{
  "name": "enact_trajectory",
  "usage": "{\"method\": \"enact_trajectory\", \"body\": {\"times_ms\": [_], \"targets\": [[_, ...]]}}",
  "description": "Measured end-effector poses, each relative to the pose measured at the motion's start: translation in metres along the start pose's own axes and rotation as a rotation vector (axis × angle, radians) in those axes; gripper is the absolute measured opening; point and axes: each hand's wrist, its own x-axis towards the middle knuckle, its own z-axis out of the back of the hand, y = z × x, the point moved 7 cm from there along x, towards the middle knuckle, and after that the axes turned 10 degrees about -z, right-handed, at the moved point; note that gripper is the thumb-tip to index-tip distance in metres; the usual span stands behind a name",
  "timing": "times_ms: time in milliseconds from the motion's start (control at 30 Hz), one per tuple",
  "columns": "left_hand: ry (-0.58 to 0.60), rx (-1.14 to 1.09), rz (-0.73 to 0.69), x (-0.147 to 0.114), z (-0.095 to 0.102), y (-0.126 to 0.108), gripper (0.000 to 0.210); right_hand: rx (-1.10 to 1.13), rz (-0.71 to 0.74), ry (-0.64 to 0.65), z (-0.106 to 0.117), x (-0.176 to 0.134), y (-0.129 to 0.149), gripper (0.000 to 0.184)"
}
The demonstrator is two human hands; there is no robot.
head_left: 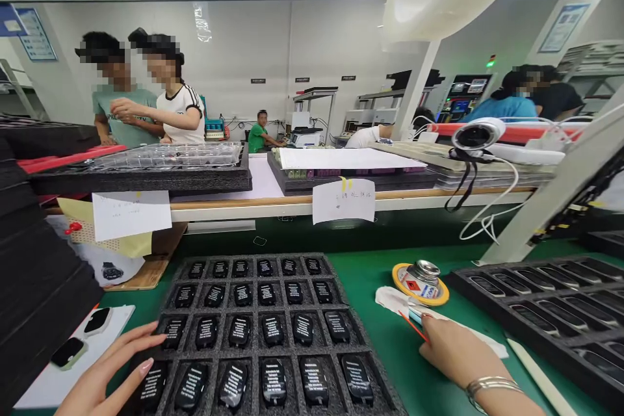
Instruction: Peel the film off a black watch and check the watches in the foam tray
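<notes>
A black foam tray (263, 355) lies before me on the green table, holding several rows of black watch-like devices (238, 330) with white printed text on their screens. My left hand (114, 367) is over the tray's left edge, fingers stretched out and apart. Its fingertips are at a device (173, 331) in the leftmost column; whether they touch it I cannot tell. To the right of the tray, my right hand (458, 348) has its fingers closed round a thin tool with red and light-blue parts (414, 316), above a crumpled white cloth (390, 299). The tool's exact kind is unclear.
A metal-topped container (426, 271) stands in a yellow tape roll (402, 276). Another foam tray (511, 289) with dark devices lies right, near a pale flat stick (539, 374). Two watches (69, 352) rest on white paper at left, beside stacked black trays (34, 260). A shelf (273, 206) spans behind; people are beyond.
</notes>
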Motion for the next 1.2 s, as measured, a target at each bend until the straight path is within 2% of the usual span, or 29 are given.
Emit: {"method": "enact_trajectory", "body": {"times_ms": [133, 233, 267, 333, 400, 533, 667, 767, 1200], "targets": [[0.004, -0.096, 0.057, 0.032, -0.003, 0.003, 0.047, 0.268, 0.069, -0.014, 0.014, 0.001, 0.015, 0.029], [-0.059, -0.283, 0.162, 0.061, -0.009, 0.014, 0.063, 0.569, 0.178, 0.002, 0.023, 0.007, 0.049, 0.009], [-0.091, -0.337, 0.203, 0.07, -0.012, 0.018, 0.067, 0.675, 0.206, 0.009, 0.023, 0.011, 0.061, 0.011], [-0.15, -0.425, 0.255, 0.085, -0.018, 0.027, 0.073, 0.869, 0.247, 0.017, 0.019, 0.021, 0.085, 0.037], [-0.19, -0.447, 0.275, 0.093, -0.025, 0.036, 0.08, 1.015, 0.276, 0.012, 0.008, 0.034, 0.105, 0.055], [-0.202, -0.513, 0.282, 0.092, -0.039, 0.054, 0.074, 1.186, 0.27, -0.025, -0.024, 0.062, 0.129, 0.061], [-0.19, -0.55, 0.275, 0.085, -0.045, 0.068, 0.076, 1.281, 0.232, -0.005, -0.052, 0.082, 0.135, 0.049], [-0.183, -0.56, 0.264, 0.083, -0.046, 0.071, 0.078, 1.31, 0.207, 0.008, -0.063, 0.089, 0.133, 0.04], [-0.203, -0.592, 0.178, 0.08, -0.051, 0.066, 0.069, 1.391, 0.198, 0.044, -0.076, 0.094, 0.128, 0.042]]}}
